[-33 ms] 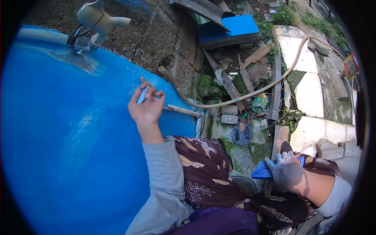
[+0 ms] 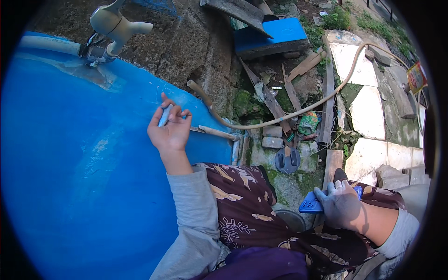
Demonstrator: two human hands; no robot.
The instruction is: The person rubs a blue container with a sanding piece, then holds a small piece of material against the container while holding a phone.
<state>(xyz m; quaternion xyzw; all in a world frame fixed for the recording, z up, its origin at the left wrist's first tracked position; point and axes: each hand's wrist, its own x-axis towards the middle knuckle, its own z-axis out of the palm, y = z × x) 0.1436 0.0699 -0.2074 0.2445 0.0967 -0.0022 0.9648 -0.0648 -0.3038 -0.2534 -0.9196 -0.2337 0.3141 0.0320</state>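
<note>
My left hand is palm up above a blue painted surface. Its fingers curl around a small, smooth, pale blue-white piece whose kind I cannot make out. On the right, near my knee, my right hand is coated in grey dust. It grips a flat blue object with several dark round marks at its end. The hand covers most of this object, so its kind is unclear. Patterned dark cloth covers my legs.
A beige tap stands at the surface's far left edge. A beige hose curves rightward over planks and bricks. A round grey lid-like piece lies on mossy ground. Pale slabs line the right side.
My left hand has shifted slightly to the left with the pale piece still in its fingers. The right hand stays in place with the blue object.
</note>
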